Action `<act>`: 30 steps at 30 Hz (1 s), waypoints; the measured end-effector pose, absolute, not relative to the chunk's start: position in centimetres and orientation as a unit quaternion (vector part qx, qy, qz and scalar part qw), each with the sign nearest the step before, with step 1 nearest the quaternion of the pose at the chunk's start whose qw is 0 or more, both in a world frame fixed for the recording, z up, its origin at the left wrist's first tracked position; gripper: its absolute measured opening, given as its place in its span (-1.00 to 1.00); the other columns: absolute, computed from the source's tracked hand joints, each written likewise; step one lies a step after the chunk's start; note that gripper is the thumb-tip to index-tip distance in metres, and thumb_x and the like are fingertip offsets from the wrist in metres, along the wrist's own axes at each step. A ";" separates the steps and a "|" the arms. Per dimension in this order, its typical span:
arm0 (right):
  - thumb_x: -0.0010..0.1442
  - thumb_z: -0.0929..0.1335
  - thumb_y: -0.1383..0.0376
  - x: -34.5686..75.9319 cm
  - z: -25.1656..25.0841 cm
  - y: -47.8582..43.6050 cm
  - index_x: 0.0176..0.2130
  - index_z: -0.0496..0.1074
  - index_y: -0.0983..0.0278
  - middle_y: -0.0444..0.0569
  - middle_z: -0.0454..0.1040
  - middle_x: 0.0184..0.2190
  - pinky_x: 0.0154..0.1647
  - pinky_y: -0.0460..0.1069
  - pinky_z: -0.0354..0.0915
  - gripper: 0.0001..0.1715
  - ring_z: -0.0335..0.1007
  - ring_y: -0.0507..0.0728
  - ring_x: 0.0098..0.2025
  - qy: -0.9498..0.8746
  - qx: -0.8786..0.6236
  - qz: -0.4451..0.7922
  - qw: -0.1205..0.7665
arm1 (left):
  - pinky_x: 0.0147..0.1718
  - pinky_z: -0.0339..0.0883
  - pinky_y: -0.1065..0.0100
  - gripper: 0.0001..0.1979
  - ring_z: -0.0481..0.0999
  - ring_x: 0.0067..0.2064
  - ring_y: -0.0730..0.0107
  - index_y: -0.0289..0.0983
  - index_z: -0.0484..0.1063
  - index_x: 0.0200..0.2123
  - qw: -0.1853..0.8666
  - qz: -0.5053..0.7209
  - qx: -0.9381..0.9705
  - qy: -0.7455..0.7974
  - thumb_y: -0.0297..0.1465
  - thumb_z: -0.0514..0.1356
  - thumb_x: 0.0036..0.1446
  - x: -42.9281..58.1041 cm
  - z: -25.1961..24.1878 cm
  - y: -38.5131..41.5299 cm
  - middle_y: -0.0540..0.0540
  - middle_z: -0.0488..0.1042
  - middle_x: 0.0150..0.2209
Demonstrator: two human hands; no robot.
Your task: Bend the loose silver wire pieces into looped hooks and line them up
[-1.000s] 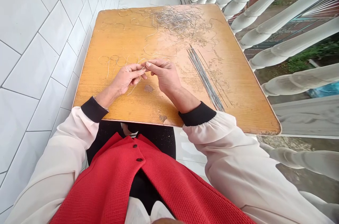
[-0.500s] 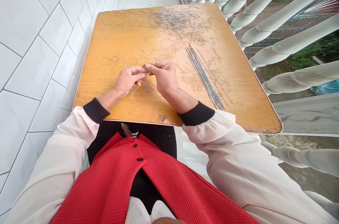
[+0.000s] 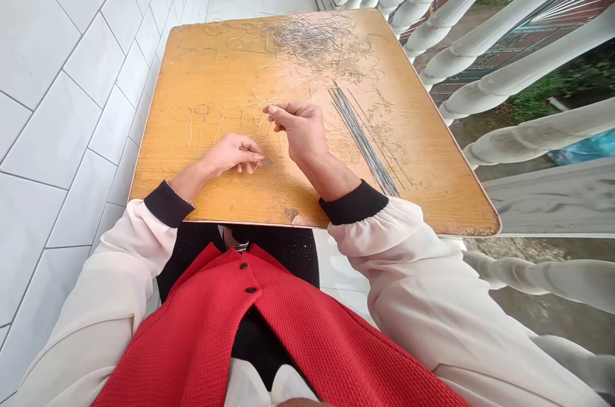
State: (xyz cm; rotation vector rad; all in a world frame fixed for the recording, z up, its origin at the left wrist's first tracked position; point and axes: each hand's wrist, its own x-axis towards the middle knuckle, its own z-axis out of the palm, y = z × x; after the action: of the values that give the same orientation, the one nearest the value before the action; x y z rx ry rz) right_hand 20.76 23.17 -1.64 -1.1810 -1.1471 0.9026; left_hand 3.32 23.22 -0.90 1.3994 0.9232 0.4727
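My right hand point(image 3: 305, 128) is closed in a pinch over the middle of the table, with a thin looped wire point(image 3: 258, 113) at its fingertips. Lower and to the left, my left hand point(image 3: 231, 154) has thumb and forefinger pinched around what looks like the wire's tail; the fine strand is hard to follow between the hands. Beyond my left hand lies a row of wire loops with tails point(image 3: 214, 115). To the right of my right hand is a bundle of straight grey wires point(image 3: 362, 141).
A tangled heap of wire point(image 3: 307, 35) lies at the far side of the worn wooden table point(image 3: 158, 170). White tiled wall point(image 3: 72, 118) runs along the left, and a white balustrade point(image 3: 480, 96) along the right. A few loose wires lie beside the straight bundle.
My hands have moved apart: the left came down toward me, while the right stayed higher, near the loops. The view has shifted slightly.
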 end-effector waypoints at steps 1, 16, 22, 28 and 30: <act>0.18 0.48 0.24 20.9 -1.5 23.2 -0.43 0.56 0.23 -0.12 0.47 -0.46 -0.39 -0.06 0.27 -0.84 0.33 0.01 -0.39 -0.494 -0.511 0.387 0.587 | -0.61 0.19 0.53 -0.94 0.53 -0.55 0.58 -0.38 0.56 -0.39 0.634 0.213 0.618 0.412 -0.58 0.35 0.12 2.9 -0.4 23.4 -0.05 0.60 -0.49; 0.19 0.52 0.03 19.8 -2.0 22.1 -0.33 0.58 0.27 -0.09 0.53 -0.44 -0.29 -0.03 0.35 -0.65 0.37 0.01 -0.40 -0.569 -0.463 0.441 0.517 | -0.62 0.16 0.57 -0.79 0.34 -0.65 0.70 -0.29 0.46 -0.45 0.451 0.460 0.608 0.464 -0.43 0.32 0.26 3.2 -0.1 23.8 0.12 0.44 -0.62; 0.17 0.52 0.13 19.6 -3.7 22.3 -0.11 0.57 0.26 -0.09 0.58 -0.40 -0.23 0.01 0.43 -0.66 0.48 0.05 -0.37 -0.613 -0.444 0.416 0.504 | -0.64 0.15 0.57 -0.79 0.34 -0.67 0.70 -0.29 0.46 -0.45 0.445 0.482 0.589 0.472 -0.44 0.30 0.27 2.8 0.2 24.0 0.13 0.43 -0.65; 0.29 0.36 0.27 20.0 -3.9 22.2 -0.04 0.64 0.24 -0.06 0.60 -0.40 -0.14 0.07 0.43 -0.69 0.49 0.10 -0.34 -0.705 -0.469 0.239 0.474 | -0.65 0.12 0.58 -0.81 0.31 -0.69 0.70 -0.29 0.50 -0.43 0.443 0.476 0.607 0.458 -0.45 0.30 0.26 2.4 0.4 24.1 0.14 0.40 -0.67; 0.30 0.35 0.27 20.0 -3.7 22.1 -0.08 0.66 0.22 -0.05 0.61 -0.40 -0.13 0.07 0.43 -0.70 0.52 0.12 -0.32 -0.720 -0.461 0.223 0.468 | -0.65 0.12 0.58 -0.82 0.30 -0.68 0.70 -0.29 0.50 -0.44 0.441 0.479 0.610 0.452 -0.47 0.29 0.26 2.3 0.4 24.2 0.14 0.39 -0.68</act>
State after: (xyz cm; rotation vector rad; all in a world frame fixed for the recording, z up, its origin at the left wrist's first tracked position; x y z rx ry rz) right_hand 20.04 22.07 -3.67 -1.1310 -1.7662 0.5458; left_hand 2.34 24.20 0.36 1.5133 1.1223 1.1884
